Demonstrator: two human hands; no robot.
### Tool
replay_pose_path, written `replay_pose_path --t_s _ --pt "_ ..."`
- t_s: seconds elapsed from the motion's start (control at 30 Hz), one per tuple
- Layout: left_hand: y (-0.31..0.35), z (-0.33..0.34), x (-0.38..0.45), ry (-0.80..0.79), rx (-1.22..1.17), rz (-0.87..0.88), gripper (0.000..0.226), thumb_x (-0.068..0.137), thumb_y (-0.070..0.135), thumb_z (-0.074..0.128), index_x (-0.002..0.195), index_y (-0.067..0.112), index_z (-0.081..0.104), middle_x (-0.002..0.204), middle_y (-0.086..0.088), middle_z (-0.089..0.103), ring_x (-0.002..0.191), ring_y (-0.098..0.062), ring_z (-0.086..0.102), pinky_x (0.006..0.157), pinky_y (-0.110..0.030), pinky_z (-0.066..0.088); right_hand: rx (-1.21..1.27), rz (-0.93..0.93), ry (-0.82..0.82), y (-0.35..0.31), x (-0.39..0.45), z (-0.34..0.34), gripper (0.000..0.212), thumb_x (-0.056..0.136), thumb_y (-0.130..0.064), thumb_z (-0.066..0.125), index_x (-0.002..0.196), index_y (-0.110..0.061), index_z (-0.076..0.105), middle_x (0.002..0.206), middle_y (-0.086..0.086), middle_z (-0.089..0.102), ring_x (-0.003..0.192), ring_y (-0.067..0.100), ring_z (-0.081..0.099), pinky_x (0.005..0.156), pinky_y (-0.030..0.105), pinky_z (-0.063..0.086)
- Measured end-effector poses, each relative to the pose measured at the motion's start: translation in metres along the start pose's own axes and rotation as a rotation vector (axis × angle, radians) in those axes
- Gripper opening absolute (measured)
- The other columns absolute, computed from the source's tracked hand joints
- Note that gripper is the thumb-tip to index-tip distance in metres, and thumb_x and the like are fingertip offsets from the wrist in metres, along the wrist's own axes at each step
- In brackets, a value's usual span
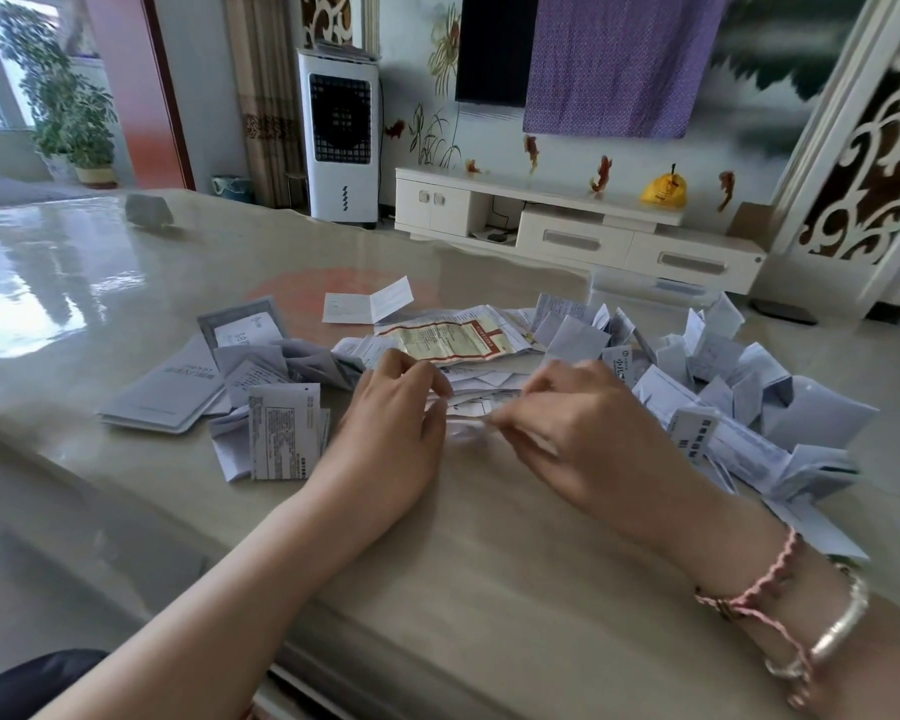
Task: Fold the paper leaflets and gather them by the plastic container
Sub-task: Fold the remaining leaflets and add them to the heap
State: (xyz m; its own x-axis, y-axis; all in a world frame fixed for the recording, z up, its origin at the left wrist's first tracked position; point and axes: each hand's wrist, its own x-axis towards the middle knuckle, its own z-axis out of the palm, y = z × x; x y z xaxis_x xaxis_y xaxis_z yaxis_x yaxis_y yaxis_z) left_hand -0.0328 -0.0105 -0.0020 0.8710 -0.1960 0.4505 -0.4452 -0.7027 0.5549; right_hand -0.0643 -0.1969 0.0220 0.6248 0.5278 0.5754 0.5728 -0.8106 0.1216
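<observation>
Folding step here: my left hand (396,407) and right hand (567,413) both pinch a small white leaflet (463,423) between them, low over the table (489,563), just near of the loose middle pile (453,345). Folded ones sit at left (281,433), a bigger heap at right (739,387). A clear plastic container (655,288) seems to stand far right, though it's blurry. Next, I judge, I need edges matched and a firm crease.

A home living room: wall-mounted television (494,46), low media cabinet (567,226), air cooler (341,132).
</observation>
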Motion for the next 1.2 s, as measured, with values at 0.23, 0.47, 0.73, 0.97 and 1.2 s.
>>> replay_pose_path --t_s 0.23,0.47,0.73,0.97,1.2 --pt "0.008 0.012 0.021 -0.189 0.179 -0.02 0.039 0.1 0.038 0.038 0.132 0.02 0.049 0.15 -0.001 0.03 0.137 -0.026 0.024 0.107 -0.034 0.026 -0.298 0.276 0.214 0.024 0.004 -0.016 0.007 0.074 -0.011 0.078 0.078 -0.014 0.074 0.077 -0.004 0.065 0.079 0.027 0.05 0.071 0.035 0.029" --pt "0.005 0.026 0.035 -0.307 0.303 -0.021 0.048 0.099 0.049 0.032 0.13 0.016 0.048 0.148 -0.004 0.032 0.142 -0.025 0.017 0.116 -0.04 0.019 -0.521 0.345 -0.089 0.024 0.0 0.01 0.015 0.059 -0.015 0.083 0.059 -0.012 0.069 0.084 0.006 0.057 0.09 0.032 0.047 0.072 0.036 0.02" --pt "0.006 0.02 0.029 -0.18 0.247 0.064 0.04 0.101 0.035 0.035 0.128 0.012 0.054 0.144 0.0 0.043 0.133 -0.023 0.036 0.109 -0.031 0.024 -0.31 0.362 -0.002 0.019 -0.003 0.006 0.02 0.078 -0.034 0.07 0.084 -0.015 0.071 0.103 0.002 0.061 0.102 0.025 0.039 0.082 0.036 0.023" --pt "0.004 0.008 0.013 0.009 -0.142 0.121 0.031 0.098 0.014 0.046 0.125 0.005 0.06 0.13 0.0 0.056 0.12 -0.004 0.045 0.093 0.002 0.022 -0.082 0.384 0.084 0.009 -0.003 0.001 0.011 0.081 -0.019 0.067 0.088 -0.015 0.06 0.117 0.002 0.054 0.111 0.021 0.04 0.086 0.03 0.03" --pt "0.0 -0.005 -0.005 0.013 -0.459 0.088 0.028 0.099 0.013 0.047 0.12 0.015 0.065 0.125 0.013 0.06 0.119 0.009 0.048 0.099 -0.005 0.031 0.205 0.365 0.1 0.001 -0.002 -0.004 0.032 0.085 -0.011 0.065 0.112 -0.017 0.049 0.108 -0.004 0.047 0.082 0.005 0.052 0.069 0.014 0.043"
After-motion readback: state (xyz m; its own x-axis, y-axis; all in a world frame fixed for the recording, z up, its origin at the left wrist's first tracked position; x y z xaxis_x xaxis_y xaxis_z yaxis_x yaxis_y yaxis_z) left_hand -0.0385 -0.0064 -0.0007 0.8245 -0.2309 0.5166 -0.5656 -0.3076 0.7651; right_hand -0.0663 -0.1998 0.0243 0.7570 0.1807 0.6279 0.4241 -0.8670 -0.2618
